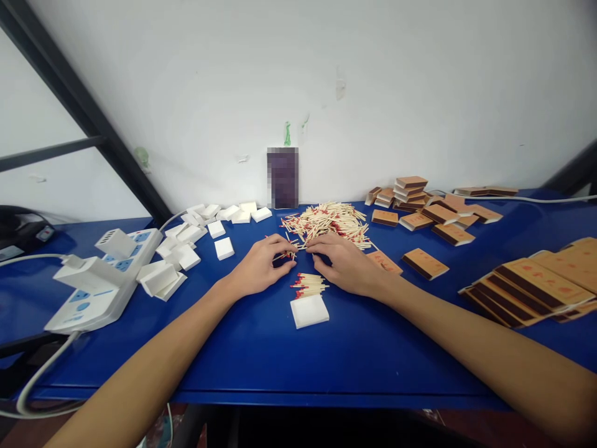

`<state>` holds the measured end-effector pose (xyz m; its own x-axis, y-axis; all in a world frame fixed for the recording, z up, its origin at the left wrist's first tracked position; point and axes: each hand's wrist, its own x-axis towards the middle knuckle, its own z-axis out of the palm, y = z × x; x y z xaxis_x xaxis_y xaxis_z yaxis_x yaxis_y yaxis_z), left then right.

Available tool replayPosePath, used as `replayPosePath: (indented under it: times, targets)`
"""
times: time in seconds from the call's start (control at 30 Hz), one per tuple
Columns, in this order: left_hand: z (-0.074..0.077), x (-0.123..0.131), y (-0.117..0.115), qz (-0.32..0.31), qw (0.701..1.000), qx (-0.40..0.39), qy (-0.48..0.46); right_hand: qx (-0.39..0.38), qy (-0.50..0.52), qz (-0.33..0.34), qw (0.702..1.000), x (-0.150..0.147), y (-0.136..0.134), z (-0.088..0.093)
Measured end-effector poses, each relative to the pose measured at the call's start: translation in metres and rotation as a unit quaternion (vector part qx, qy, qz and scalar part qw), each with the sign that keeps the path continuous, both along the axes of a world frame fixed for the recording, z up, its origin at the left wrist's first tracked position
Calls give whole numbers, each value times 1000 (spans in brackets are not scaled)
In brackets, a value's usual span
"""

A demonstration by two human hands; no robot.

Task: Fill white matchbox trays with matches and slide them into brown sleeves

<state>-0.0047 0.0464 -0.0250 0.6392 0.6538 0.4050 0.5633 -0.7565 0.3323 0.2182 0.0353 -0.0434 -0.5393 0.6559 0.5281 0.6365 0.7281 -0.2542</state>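
Note:
My left hand (262, 266) and my right hand (344, 264) face each other at the front of a big heap of red-tipped matches (333, 221). Both have curled fingers, and a few matches (301, 247) lie between the two sets of fingertips. More loose matches show in the gap between my left thumb and forefinger. Just below my hands rests a small bunch of matches (310, 285), roughly lined up with red heads to the left. Directly in front of that bunch is a white matchbox tray (310, 312). Beside my right wrist lies an orange-brown matchbox sleeve (386, 262), partly covered.
White inner trays (186, 239) are piled on the left, next to a power strip (105, 280) with plugs and cables. Matchbox sleeves (441, 214) are heaped at the back right, and flattened sleeves (536, 283) are stacked at the right. A blurred dark panel (283, 178) stands against the wall.

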Motion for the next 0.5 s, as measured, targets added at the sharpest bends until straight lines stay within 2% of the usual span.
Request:
replayPosePath:
  times: [0.33,0.5]
  targets:
    - [-1,-3,4,16,999,-7,-34,-15,23,-28,999,0,0,-1]
    - [-1,-3,4,44,997,-6,-60,20,13,8,1000,1,-1,0]
